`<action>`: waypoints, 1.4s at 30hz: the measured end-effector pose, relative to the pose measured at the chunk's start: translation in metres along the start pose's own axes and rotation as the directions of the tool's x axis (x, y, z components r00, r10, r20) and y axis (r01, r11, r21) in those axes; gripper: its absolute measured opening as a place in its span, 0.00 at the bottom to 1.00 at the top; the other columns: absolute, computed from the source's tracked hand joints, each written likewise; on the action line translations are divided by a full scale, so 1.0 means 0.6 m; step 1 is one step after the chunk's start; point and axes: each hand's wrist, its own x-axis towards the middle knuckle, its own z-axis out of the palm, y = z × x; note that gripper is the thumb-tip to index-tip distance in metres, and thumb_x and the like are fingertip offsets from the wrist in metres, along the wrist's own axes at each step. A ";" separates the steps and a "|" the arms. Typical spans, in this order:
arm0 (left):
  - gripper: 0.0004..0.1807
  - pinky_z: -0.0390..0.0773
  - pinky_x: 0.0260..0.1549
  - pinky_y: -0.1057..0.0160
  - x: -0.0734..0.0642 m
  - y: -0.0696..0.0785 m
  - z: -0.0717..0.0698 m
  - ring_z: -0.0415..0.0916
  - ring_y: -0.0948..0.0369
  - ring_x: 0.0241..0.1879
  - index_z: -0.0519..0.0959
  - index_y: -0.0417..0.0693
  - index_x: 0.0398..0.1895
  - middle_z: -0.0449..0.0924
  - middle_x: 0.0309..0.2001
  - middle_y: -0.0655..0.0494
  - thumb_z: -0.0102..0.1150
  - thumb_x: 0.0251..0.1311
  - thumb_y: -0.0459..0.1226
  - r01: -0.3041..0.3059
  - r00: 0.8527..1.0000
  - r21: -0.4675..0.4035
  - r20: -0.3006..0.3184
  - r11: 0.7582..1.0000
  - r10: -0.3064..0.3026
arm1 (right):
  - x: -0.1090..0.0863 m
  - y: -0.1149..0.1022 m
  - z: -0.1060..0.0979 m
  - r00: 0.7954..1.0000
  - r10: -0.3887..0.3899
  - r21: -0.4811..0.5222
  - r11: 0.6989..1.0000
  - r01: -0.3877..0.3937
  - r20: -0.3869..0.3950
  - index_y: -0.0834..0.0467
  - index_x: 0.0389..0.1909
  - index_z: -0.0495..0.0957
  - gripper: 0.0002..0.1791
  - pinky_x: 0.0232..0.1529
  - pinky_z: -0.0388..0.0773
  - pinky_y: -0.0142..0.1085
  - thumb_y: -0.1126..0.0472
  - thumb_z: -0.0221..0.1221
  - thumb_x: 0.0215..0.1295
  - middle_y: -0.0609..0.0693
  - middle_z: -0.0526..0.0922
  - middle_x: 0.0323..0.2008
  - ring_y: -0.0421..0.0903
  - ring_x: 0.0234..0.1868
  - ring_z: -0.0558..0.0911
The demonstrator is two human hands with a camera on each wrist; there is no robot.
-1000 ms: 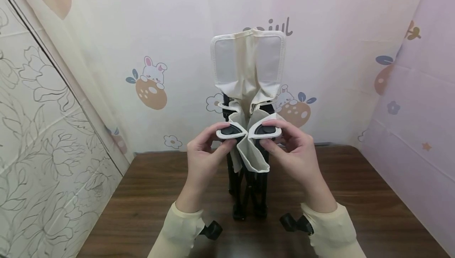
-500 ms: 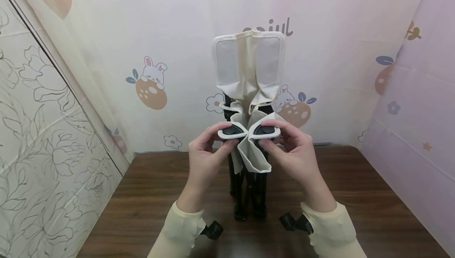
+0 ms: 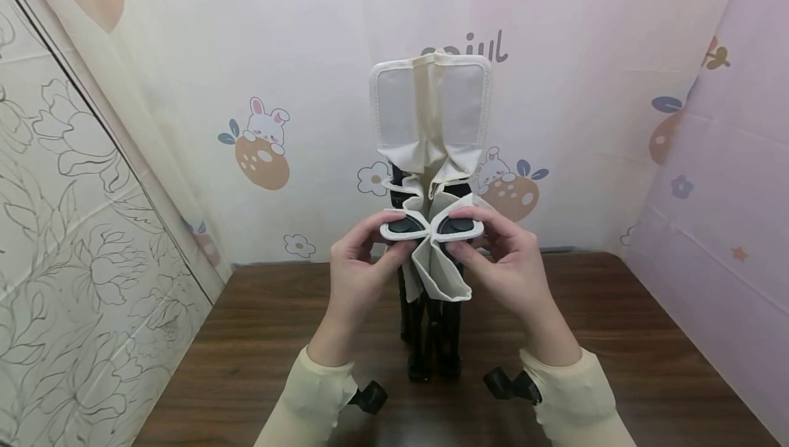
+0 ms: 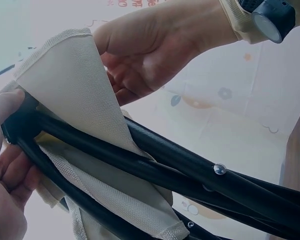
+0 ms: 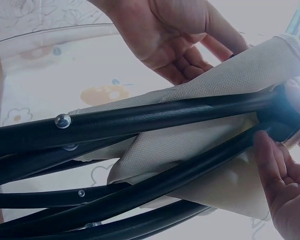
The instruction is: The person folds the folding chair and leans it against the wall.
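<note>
A small folding chair (image 3: 397,108) with cream fabric and a black tube frame (image 3: 419,337) stands upright on the table, its sides drawn nearly together. My left hand (image 3: 364,262) pinches the left front corner of the seat between thumb and fingers, over a black corner cap (image 3: 403,226). On the other side my right hand (image 3: 508,262) grips the matching right corner in the same way. Between them the seat fabric (image 3: 440,276) hangs down in a fold. Shiny rivets (image 4: 219,169) join the bunched tubes in the left wrist view.
Under the chair is a dark wooden table (image 3: 277,337). A printed curtain (image 3: 320,125) with rabbits and fruit hangs close behind it, and patterned sheets (image 3: 92,228) flank the sides. Black wrist cameras (image 3: 370,398) jut inward from both sleeves.
Both hands have moved slightly toward each other, bringing the two front corners a little closer. The chair's legs and backrest sides have narrowed with them.
</note>
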 end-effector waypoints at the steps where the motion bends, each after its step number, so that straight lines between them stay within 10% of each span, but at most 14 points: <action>1: 0.19 0.84 0.40 0.66 0.000 0.001 0.000 0.83 0.54 0.41 0.87 0.41 0.57 0.89 0.54 0.47 0.74 0.63 0.24 0.000 1.000 0.002 0.000 1.000 0.000 | 0.000 0.000 0.000 1.000 -0.002 0.002 1.000 0.002 0.002 0.70 0.59 0.83 0.27 0.46 0.86 0.30 0.86 0.69 0.58 0.56 0.88 0.48 0.45 0.45 0.86; 42: 0.24 0.83 0.44 0.67 -0.002 0.005 0.000 0.83 0.54 0.44 0.85 0.42 0.62 0.88 0.55 0.49 0.75 0.63 0.24 -0.020 1.000 0.058 0.022 0.998 0.019 | -0.001 -0.006 -0.007 0.999 -0.002 -0.100 0.995 0.007 0.047 0.67 0.64 0.82 0.29 0.51 0.86 0.31 0.84 0.68 0.61 0.55 0.87 0.53 0.43 0.48 0.87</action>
